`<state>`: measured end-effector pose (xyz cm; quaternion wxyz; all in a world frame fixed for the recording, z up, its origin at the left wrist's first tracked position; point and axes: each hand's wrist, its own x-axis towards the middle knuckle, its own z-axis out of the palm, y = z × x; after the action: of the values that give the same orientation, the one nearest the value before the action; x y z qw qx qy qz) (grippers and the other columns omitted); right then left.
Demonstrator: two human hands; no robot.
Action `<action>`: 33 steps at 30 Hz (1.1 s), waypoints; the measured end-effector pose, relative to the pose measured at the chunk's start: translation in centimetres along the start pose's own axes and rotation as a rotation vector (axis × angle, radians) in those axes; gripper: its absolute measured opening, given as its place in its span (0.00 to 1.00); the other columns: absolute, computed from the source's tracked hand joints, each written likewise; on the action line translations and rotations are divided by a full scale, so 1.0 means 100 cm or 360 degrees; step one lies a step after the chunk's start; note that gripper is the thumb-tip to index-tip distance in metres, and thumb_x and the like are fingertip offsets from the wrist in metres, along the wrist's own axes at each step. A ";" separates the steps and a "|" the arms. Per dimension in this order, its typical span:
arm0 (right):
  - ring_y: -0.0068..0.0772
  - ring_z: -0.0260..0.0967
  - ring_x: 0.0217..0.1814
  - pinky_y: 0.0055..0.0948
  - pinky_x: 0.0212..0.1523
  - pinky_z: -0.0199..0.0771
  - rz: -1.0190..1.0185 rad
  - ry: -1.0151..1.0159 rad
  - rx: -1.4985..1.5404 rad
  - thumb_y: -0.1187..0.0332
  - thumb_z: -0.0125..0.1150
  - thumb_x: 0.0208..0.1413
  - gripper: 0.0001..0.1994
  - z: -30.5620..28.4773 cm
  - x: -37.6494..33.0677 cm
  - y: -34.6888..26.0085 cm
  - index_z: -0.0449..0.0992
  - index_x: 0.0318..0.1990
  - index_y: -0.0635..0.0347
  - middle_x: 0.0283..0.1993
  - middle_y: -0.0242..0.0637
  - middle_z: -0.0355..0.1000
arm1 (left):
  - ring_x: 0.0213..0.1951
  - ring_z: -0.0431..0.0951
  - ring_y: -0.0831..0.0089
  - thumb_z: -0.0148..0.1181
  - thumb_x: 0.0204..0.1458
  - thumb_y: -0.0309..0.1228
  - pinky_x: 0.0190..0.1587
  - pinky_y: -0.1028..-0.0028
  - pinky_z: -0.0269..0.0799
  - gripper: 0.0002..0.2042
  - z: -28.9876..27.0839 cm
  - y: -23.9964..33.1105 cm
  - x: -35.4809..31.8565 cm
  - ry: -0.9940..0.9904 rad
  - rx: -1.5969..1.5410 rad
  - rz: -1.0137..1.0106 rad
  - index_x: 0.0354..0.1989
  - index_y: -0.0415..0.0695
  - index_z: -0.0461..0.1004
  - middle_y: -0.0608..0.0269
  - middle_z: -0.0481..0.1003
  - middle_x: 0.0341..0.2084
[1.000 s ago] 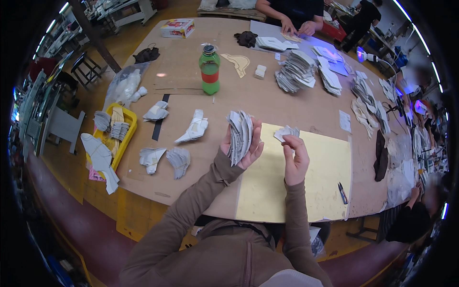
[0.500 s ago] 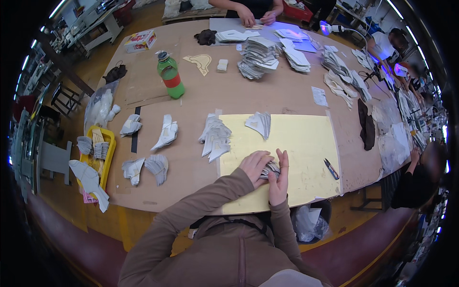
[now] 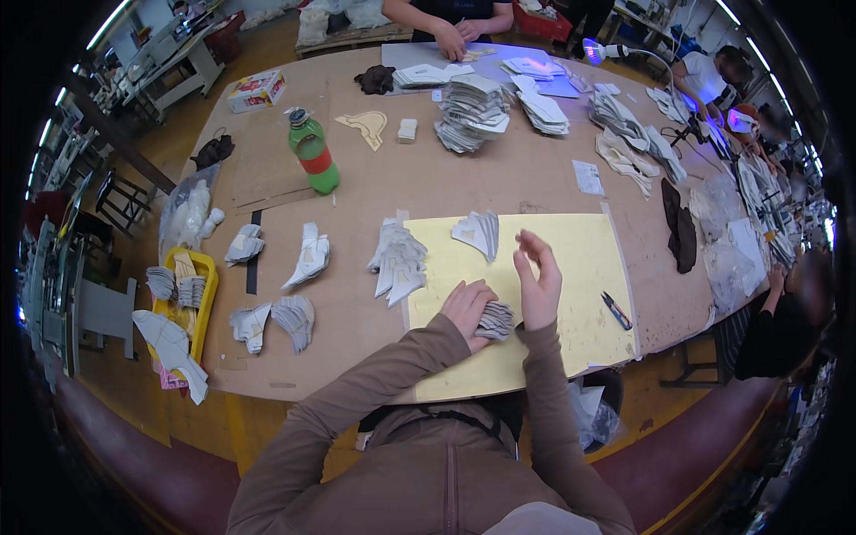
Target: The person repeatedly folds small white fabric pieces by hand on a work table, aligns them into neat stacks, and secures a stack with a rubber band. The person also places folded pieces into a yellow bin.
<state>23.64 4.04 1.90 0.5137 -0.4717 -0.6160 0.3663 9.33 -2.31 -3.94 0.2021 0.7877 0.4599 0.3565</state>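
My left hand (image 3: 465, 305) rests on a small stack of grey cut pieces (image 3: 496, 320), pressing it onto the yellow mat (image 3: 571, 259). Just to its right, my right hand (image 3: 535, 278) is lifted with the fingers spread and nothing in it. Another fanned pile of grey pieces (image 3: 398, 259) lies at the mat's left edge. A smaller fanned pile (image 3: 478, 232) sits on the mat's upper part.
Small scissors (image 3: 615, 309) lie on the mat's right. A green bottle (image 3: 313, 152) stands at the back left. More grey piles (image 3: 308, 257) lie left, near a yellow bin (image 3: 189, 294). Tall stacks (image 3: 471, 111) sit at the far side, where another person's hands (image 3: 450, 40) work.
The big fan of pieces that my left hand held up now lies on the table. My hands came down onto a small stack, then my right hand lifted off and spread its fingers.
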 end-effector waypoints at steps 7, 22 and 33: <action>0.41 0.70 0.49 0.31 0.50 0.69 -0.0176 -0.0539 -0.1343 0.59 0.67 0.47 0.26 0.036 0.083 0.039 0.71 0.50 0.66 0.47 0.47 0.71 | 0.53 0.68 0.56 0.68 0.38 0.34 0.61 0.52 0.56 0.31 -0.001 -0.004 0.001 -0.0082 -0.0086 0.0031 0.53 0.45 0.64 0.52 0.69 0.49; 0.28 0.68 0.52 0.26 0.57 0.66 0.0320 -0.0856 0.0153 0.82 0.57 0.52 0.15 -0.031 -0.008 0.053 0.69 0.49 0.68 0.48 0.38 0.71 | 0.58 0.62 0.44 0.73 0.32 0.35 0.60 0.46 0.57 0.31 0.008 -0.003 0.002 0.0236 -0.0079 -0.0006 0.48 0.43 0.68 0.44 0.59 0.58; 0.37 0.44 0.73 0.29 0.68 0.47 0.0340 -0.0390 0.0633 0.73 0.40 0.64 0.36 0.001 -0.069 0.023 0.25 0.71 0.61 0.73 0.48 0.44 | 0.52 0.64 0.46 0.73 0.33 0.35 0.55 0.57 0.64 0.53 0.014 -0.011 0.010 0.0175 -0.0062 -0.0080 0.68 0.36 0.44 0.44 0.61 0.53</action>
<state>24.25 -1.91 -2.29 0.4763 -0.3757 -0.5361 0.5870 10.10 -0.92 -5.20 0.2008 0.7510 0.4829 0.4030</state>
